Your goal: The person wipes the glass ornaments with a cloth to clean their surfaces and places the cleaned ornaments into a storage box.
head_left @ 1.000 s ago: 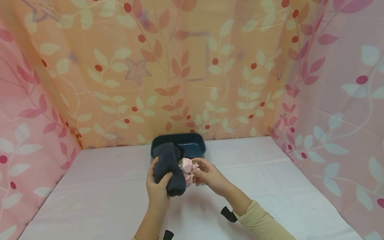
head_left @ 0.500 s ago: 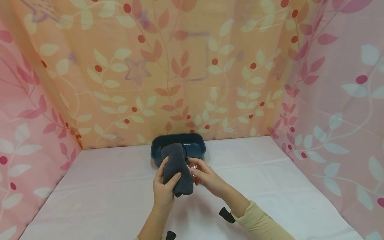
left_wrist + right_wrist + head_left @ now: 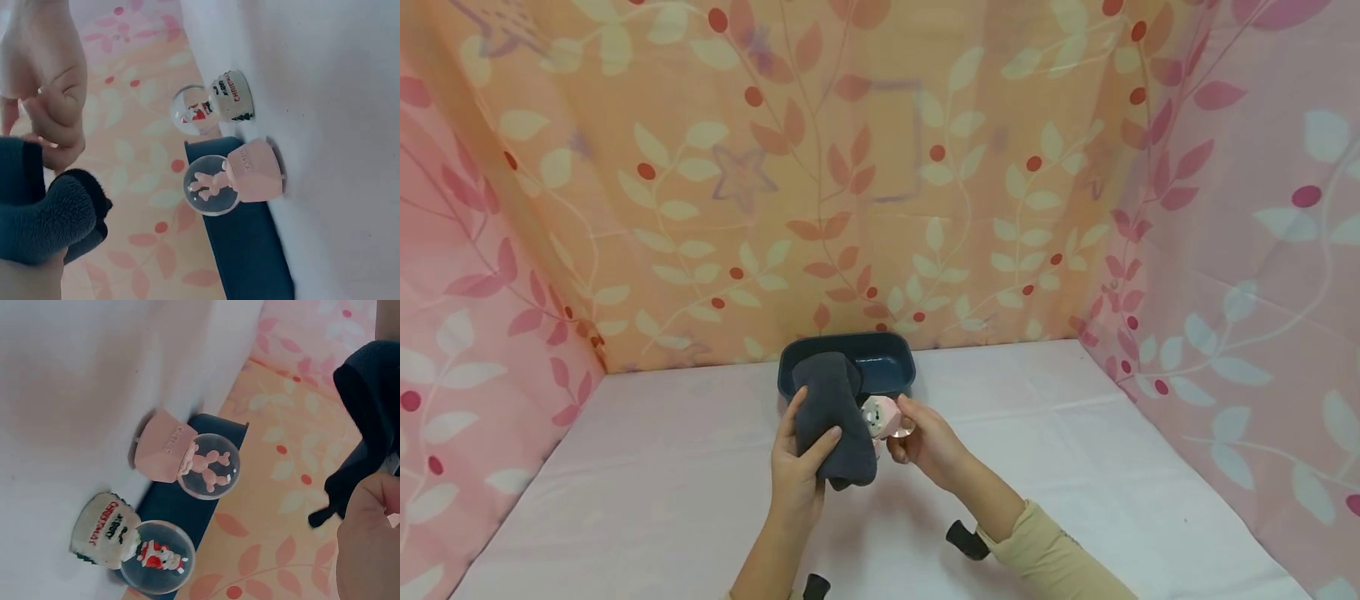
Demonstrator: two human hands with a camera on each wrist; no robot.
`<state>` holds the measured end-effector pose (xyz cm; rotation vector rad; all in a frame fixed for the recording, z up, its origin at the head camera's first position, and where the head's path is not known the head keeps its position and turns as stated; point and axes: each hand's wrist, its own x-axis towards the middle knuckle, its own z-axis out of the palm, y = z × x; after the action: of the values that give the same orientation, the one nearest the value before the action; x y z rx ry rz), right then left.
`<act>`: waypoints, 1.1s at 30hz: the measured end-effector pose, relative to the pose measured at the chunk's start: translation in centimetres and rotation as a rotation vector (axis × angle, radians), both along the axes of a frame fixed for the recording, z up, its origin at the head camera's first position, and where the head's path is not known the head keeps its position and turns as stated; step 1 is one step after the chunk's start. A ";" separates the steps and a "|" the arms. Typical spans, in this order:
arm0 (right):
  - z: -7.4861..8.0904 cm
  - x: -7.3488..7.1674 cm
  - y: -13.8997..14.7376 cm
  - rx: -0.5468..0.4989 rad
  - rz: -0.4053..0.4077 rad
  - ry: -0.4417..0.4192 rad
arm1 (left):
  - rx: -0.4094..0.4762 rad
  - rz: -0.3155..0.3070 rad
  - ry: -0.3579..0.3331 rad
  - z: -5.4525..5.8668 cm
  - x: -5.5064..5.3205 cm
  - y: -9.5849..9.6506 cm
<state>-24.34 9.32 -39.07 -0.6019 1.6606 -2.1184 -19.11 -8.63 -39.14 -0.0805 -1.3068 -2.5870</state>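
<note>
My left hand (image 3: 797,479) grips a folded dark grey towel (image 3: 835,417), its thumb lying across the front. To the right, my right hand (image 3: 932,446) holds a small snow globe (image 3: 883,415) by its clear ball. The globe's pink base points left, its pale underside right at the towel's edge. Below the hands, the left wrist view has two snow globes standing upright on the table: a pink one (image 3: 255,172) with a pink cactus figure and a white Christmas one (image 3: 232,97) with a Santa. In the right wrist view the fingers and towel (image 3: 369,406) hide the held globe.
A dark blue rectangular tray (image 3: 887,371) stands at the back of the white table (image 3: 1037,433), behind the globes. Leaf-printed curtains (image 3: 850,208) enclose the back and both sides. Black straps (image 3: 966,540) hang at my wrists.
The towel swung right over the held snow globe, then back left and off it. My right hand has turned the globe, so its pale underside shows.
</note>
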 end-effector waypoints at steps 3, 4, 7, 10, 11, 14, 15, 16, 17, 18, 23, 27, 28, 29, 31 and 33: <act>0.2 0.0 -0.2 0.023 0.023 0.014 | -0.057 -0.054 0.008 0.1 0.0 0.4; 0.2 0.0 -0.3 0.036 0.025 0.019 | -0.083 -0.056 0.010 0.1 0.0 0.6; 0.3 0.1 -0.3 0.066 0.020 0.041 | -0.148 -0.019 0.011 0.0 0.1 1.0; 0.3 0.1 0.0 0.058 0.027 0.045 | -0.177 0.022 0.008 -0.1 0.2 1.2; 0.2 0.1 0.1 0.050 0.039 0.043 | -0.178 0.031 0.007 -0.2 0.2 1.2; 0.0 0.0 0.4 0.023 0.075 0.016 | -0.162 0.042 0.000 -0.4 0.1 1.3; -0.1 0.0 0.5 0.017 0.081 0.001 | -0.145 0.046 -0.012 -0.5 0.0 1.2; -0.2 0.0 0.6 0.008 0.086 -0.015 | -0.125 0.046 -0.021 -0.6 -0.1 1.1; -0.2 0.0 0.7 0.006 0.086 -0.023 | -0.103 0.047 -0.029 -0.7 -0.2 1.0; -0.3 0.0 0.9 0.007 0.080 -0.030 | -0.077 0.046 -0.033 -0.7 -0.2 0.8; -0.1 0.0 1.1 0.038 -0.011 -0.030 | 0.010 0.031 0.001 -0.7 -0.3 0.2; 0.1 0.1 0.6 0.038 -0.059 -0.053 | -0.023 -0.016 0.030 -0.7 -0.1 1.0; 0.1 0.2 0.4 0.034 -0.060 -0.057 | -0.035 -0.031 0.034 -0.7 0.0 1.2; 0.2 0.2 0.3 0.024 -0.058 -0.061 | -0.044 -0.040 0.039 -0.7 0.0 1.5; 0.3 0.2 0.0 0.009 -0.050 -0.062 | -0.050 -0.031 0.042 -0.8 0.1 1.9; 0.4 0.3 -0.2 -0.010 -0.040 -0.059 | -0.048 0.001 0.037 -0.9 0.1 2.1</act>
<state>-24.05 9.11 -38.69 -0.5076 1.6442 -2.1528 -19.00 -6.52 -40.01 -0.1357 -1.3561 -2.5408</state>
